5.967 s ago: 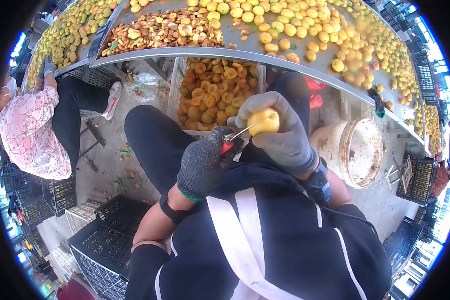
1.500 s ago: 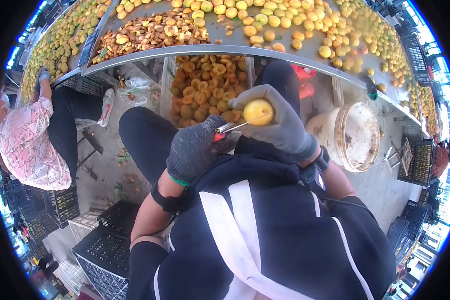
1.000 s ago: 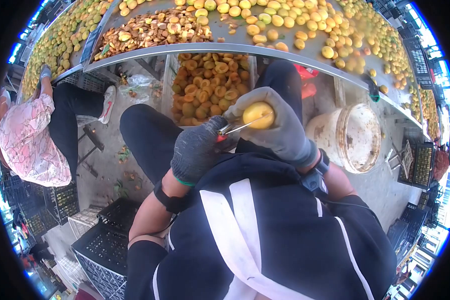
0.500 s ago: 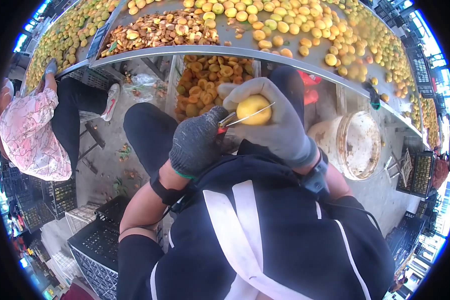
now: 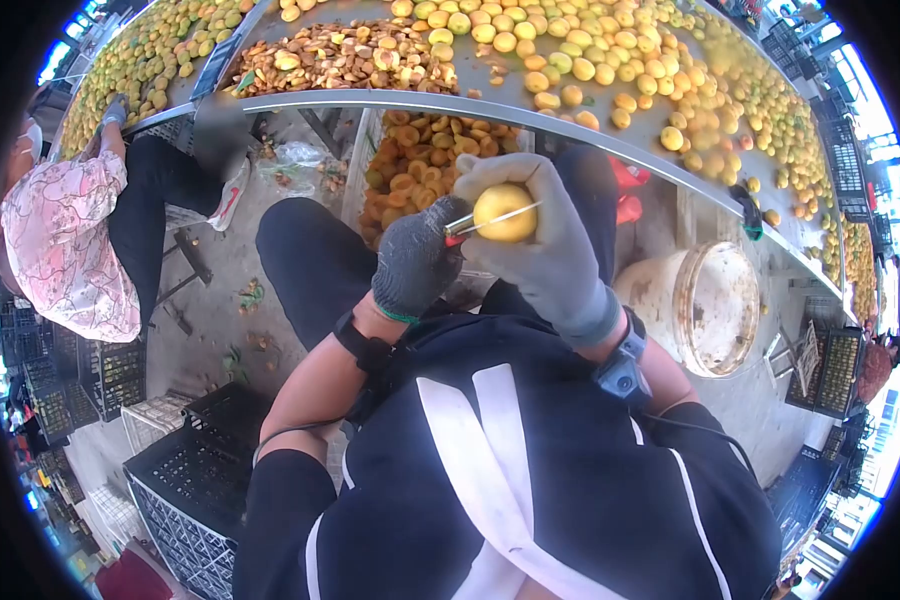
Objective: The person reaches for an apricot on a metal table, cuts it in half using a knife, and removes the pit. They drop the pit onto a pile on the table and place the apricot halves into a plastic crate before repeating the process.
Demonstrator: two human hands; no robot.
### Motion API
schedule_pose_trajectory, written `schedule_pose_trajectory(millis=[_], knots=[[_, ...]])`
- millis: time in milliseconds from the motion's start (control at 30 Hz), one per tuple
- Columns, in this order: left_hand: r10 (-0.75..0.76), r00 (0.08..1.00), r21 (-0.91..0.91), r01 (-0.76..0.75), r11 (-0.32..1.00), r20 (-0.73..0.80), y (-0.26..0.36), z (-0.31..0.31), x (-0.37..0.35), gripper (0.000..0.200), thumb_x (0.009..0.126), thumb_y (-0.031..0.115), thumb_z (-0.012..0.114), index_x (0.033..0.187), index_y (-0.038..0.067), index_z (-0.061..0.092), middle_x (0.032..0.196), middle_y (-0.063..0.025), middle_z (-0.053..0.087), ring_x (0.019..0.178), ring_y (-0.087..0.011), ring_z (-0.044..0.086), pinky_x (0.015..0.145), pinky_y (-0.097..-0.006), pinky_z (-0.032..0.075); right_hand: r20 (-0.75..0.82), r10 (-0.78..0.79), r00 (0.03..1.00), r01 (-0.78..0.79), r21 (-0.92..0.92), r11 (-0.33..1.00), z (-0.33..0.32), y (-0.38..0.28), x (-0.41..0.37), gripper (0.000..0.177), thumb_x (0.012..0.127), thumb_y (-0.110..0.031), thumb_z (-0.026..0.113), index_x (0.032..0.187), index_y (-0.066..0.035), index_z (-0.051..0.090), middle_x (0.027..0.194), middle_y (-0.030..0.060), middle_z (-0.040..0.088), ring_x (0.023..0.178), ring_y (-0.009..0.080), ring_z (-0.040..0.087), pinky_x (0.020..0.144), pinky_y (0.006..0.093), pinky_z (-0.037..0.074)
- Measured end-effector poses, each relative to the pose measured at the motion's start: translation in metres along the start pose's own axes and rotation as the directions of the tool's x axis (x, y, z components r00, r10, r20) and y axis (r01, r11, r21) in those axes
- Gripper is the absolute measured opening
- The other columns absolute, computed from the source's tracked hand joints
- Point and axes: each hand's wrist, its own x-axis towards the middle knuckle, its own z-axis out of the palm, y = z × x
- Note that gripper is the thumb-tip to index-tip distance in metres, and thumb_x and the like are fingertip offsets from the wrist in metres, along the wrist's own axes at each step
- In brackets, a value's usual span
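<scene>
My left hand [image 5: 417,262], in a dark grey knit glove, is closed around the red handle of a small knife [image 5: 457,232]. The knife's thin blade lies across the face of a yellow apricot [image 5: 505,212]. Fingers of my right hand [image 5: 560,250], in a pale grey glove, wrap the apricot from behind and from the right. Both hands are close together over my lap. Below and beyond them, a crate [image 5: 362,160] holds many halved apricots [image 5: 410,180].
A metal-edged table [image 5: 370,101] curves ahead, bearing whole apricots [image 5: 580,60] and a heap of pits [image 5: 340,60]. To the right stands a stained white bucket [image 5: 690,310]. A black crate [image 5: 195,450] sits at lower left. Another person [image 5: 70,240] sits at the left.
The view has shifted slightly, and my left wrist has turned a little. The knife blade still lies across the apricot. At the left, a dark blurred shape now shows near the other person's knee.
</scene>
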Motion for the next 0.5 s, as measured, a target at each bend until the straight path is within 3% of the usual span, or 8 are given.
schedule_pose_trajectory(millis=[33,100,167,233,367,433,467,500], knots=[[-0.010,1.000,-0.043,0.010,0.999,-0.004,-0.003,0.001,0.001,0.031,0.078,0.008,0.065,0.109,0.007,0.061,0.084,-0.0198,0.065,0.081,-0.0390,0.064,0.067,-0.0444,0.051,0.005,-0.006,1.000,0.006,0.000,1.000,0.002,0.000,0.002,0.053,0.072,0.011,0.072,0.118,-0.005,0.049,0.117,0.0087,0.058,0.120,0.0208,0.053,0.104,0.0334,0.041],[-0.022,1.000,-0.074,0.021,0.997,-0.014,0.000,0.001,0.003,0.025,0.081,0.008,0.064,0.106,0.006,0.060,0.084,-0.0204,0.065,0.081,-0.0396,0.064,0.066,-0.0444,0.051,-0.090,0.201,0.975,-0.125,0.523,0.843,0.007,-0.001,0.005,0.051,0.075,0.010,0.072,0.118,-0.004,0.049,0.125,0.0096,0.055,0.121,0.0206,0.052,0.104,0.0321,0.042],[-0.083,0.997,-0.049,0.083,0.995,0.006,0.012,-0.004,0.007,0.019,0.085,0.010,0.061,0.104,0.006,0.059,0.083,-0.0209,0.064,0.080,-0.0404,0.064,0.066,-0.0449,0.051,-0.040,0.179,0.983,-0.138,0.481,0.866,-0.002,0.004,0.004,0.052,0.079,0.007,0.071,0.124,-0.003,0.047,0.130,0.0107,0.053,0.125,0.0206,0.050,0.105,0.0310,0.041],[-0.102,0.995,-0.045,0.103,0.994,0.019,0.013,-0.005,0.007,0.018,0.087,0.011,0.061,0.104,0.006,0.059,0.083,-0.0211,0.064,0.080,-0.0408,0.063,0.065,-0.0453,0.050,0.047,0.261,0.964,-0.262,0.317,0.911,-0.007,0.001,0.004,0.054,0.087,0.000,0.061,0.136,0.002,0.038,0.139,0.0173,0.048,0.133,0.0279,0.045,0.110,0.0401,0.037],[-0.173,0.984,0.001,0.173,0.985,0.047,0.027,-0.006,0.005,0.018,0.088,0.014,0.060,0.103,0.006,0.059,0.082,-0.0215,0.064,0.079,-0.0415,0.063,0.065,-0.0464,0.050,0.091,0.114,0.989,-0.136,0.281,0.950,-0.005,0.009,-0.005,0.058,0.093,-0.016,0.063,0.139,0.003,0.035,0.140,0.0180,0.048,0.132,0.0277,0.045,0.109,0.0387,0.037],[-0.177,0.984,0.040,0.175,0.984,0.038,0.027,-0.007,0.004,0.017,0.088,0.014,0.060,0.102,0.005,0.060,0.082,-0.0215,0.064,0.079,-0.0417,0.063,0.065,-0.0468,0.050,0.093,0.148,0.985,-0.172,0.662,0.730,0.004,0.006,-0.008,0.059,0.093,-0.026,0.064,0.137,0.003,0.038,0.138,0.0189,0.050,0.133,0.0275,0.044,0.110,0.0379,0.035],[-0.175,0.984,0.079,0.172,0.982,0.034,0.026,-0.008,0.004,0.016,0.087,0.013,0.060,0.101,0.005,0.061,0.082,-0.0214,0.064,0.079,-0.0419,0.063,0.066,-0.0472,0.050,0.096,0.144,0.985,-0.171,0.664,0.728,0.006,0.009,-0.006,0.059,0.093,-0.026,0.064,0.137,0.003,0.038,0.138,0.0189,0.050,0.133,0.0275,0.044,0.110,0.0379,0.035],[-0.175,0.984,0.083,0.172,0.982,0.030,0.024,-0.007,0.003,0.016,0.087,0.013,0.060,0.101,0.005,0.061,0.082,-0.0214,0.064,0.079,-0.0419,0.063,0.066,-0.0472,0.050,0.065,0.082,0.995,-0.104,0.566,0.818,0.007,0.013,-0.004,0.058,0.093,-0.027,0.064,0.136,0.003,0.039,0.137,0.0189,0.051,0.134,0.0277,0.043,0.112,0.0384,0.033]])
